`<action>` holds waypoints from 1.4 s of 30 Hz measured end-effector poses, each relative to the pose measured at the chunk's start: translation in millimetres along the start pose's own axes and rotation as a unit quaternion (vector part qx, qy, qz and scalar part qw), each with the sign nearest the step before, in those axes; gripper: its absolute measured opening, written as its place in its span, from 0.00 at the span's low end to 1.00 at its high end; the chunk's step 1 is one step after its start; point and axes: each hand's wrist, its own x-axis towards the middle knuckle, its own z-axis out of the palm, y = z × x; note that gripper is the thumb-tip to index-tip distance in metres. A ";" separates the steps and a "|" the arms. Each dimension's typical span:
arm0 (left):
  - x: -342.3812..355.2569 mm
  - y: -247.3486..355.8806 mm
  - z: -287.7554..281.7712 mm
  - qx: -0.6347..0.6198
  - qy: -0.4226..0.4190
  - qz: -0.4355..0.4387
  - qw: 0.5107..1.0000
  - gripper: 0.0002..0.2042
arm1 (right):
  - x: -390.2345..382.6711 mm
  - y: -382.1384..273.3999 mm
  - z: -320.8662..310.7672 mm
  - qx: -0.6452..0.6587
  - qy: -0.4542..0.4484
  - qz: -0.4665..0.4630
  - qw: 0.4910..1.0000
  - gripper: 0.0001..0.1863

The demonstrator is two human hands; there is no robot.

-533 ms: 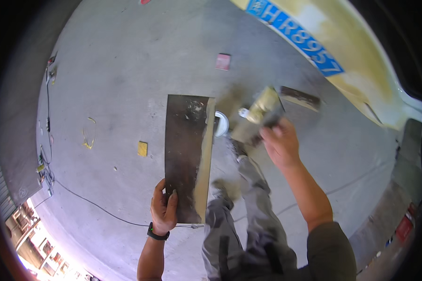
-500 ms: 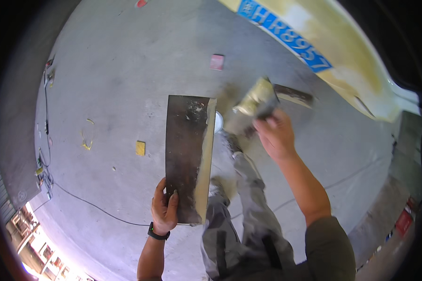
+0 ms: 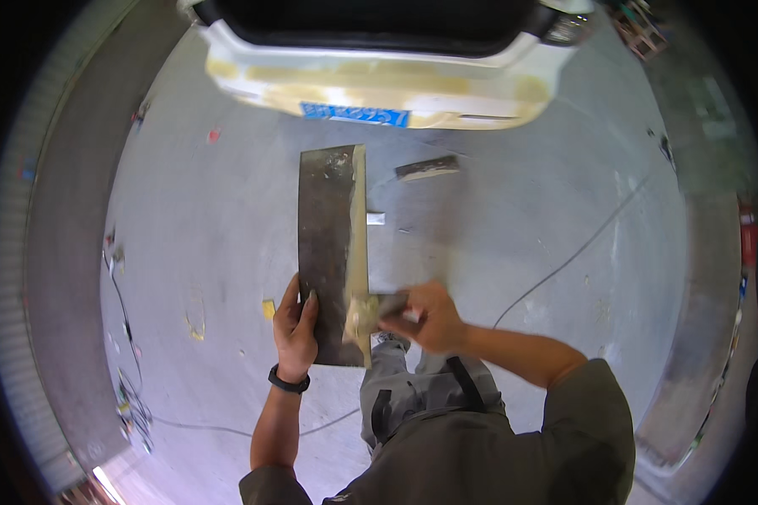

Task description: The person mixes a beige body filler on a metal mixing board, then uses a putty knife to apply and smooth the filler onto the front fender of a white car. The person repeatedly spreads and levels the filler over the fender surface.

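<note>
A: What is sitting furthest left on the floor?
B: A dark cable (image 3: 127,324) is trailing there, and further right a small yellow pad (image 3: 269,309) is lying just beside the left hand.
A: And what is that left hand (image 3: 295,341) doing?
B: It is gripping a dark board (image 3: 324,227) near its lower left corner, the thumb lying on the front face. The board is standing lengthwise before the person, and a band of cream paste (image 3: 359,210) is running along its right edge.
A: What is showing beyond it?
B: A white car's rear bumper (image 3: 497,88), bearing yellowish patches, is spanning the top of the view.
A: Where is the spreading tool (image 3: 389,305)?
B: Its paste-covered end is overlapping the board's lower right edge. Blur is hiding whether it is touching.
A: Is the right hand (image 3: 434,318) free?
B: No, it is clasping the tool between thumb and fingers.
A: Anything further?
B: Well beyond that hand, a dark strip with a pale edge (image 3: 429,167) is lying on the floor, and a thin grey cord (image 3: 568,260) is stretching away on the right.
</note>
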 end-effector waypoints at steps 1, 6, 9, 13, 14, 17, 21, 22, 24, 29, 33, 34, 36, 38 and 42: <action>5.8 8.1 7.7 0.046 -0.016 0.006 0.999 0.25 | 14.9 -2.7 -26.4 -0.067 0.029 -0.042 0.996 0.08; -36.3 34.9 91.9 0.036 -0.144 0.046 0.988 0.25 | 60.9 -44.5 -220.0 -0.205 0.354 -0.011 0.912 0.06; -55.7 40.4 159.6 0.085 -0.158 0.050 0.982 0.25 | 11.0 -87.4 -306.6 0.054 0.327 -0.151 0.931 0.06; -50.1 27.8 288.5 0.125 -0.203 0.087 0.967 0.23 | -114.6 -130.2 -398.2 0.075 0.314 -0.101 0.941 0.11; -47.8 29.6 320.6 0.161 -0.228 0.116 0.953 0.22 | -142.9 -136.7 -420.1 0.060 0.310 -0.101 0.943 0.11; -29.0 43.5 393.9 0.178 -0.292 0.158 0.926 0.22 | -195.1 -151.7 -466.5 0.032 0.354 -0.099 0.929 0.09; -1.7 58.5 493.8 0.249 -0.353 0.172 0.885 0.22 | -258.5 -180.5 -526.8 -0.060 0.477 0.028 0.876 0.07; 10.4 57.1 526.9 0.196 -0.365 0.175 0.893 0.22 | -267.1 -182.9 -545.7 -0.068 0.467 0.030 0.881 0.06; 30.6 61.1 572.7 0.184 -0.410 0.138 0.883 0.23 | -284.5 -187.2 -575.5 -0.087 0.456 0.058 0.884 0.04; 93.9 69.5 678.9 0.162 -0.483 0.141 0.849 0.23 | -283.8 -198.3 -692.1 -0.056 0.551 -0.048 0.831 0.06; 170.8 77.8 782.3 0.161 -0.517 0.241 0.805 0.23 | -266.5 -224.7 -769.9 -0.053 0.611 -0.053 0.788 0.05; 183.5 81.6 805.1 0.152 -0.521 0.275 0.794 0.23 | -263.1 -233.9 -787.2 -0.045 0.634 -0.084 0.768 0.06; 217.1 100.4 841.8 0.131 -0.572 0.141 0.797 0.22 | -252.9 -246.5 -805.5 -0.155 0.626 0.131 0.753 0.05; 244.6 119.2 885.8 0.081 -0.598 0.131 0.786 0.22 | -244.5 -262.0 -843.2 -0.099 0.642 -0.002 0.760 0.06; 315.8 137.7 985.3 0.066 -0.602 0.105 0.789 0.23 | -209.3 -275.4 -906.6 -0.193 0.631 0.062 0.749 0.07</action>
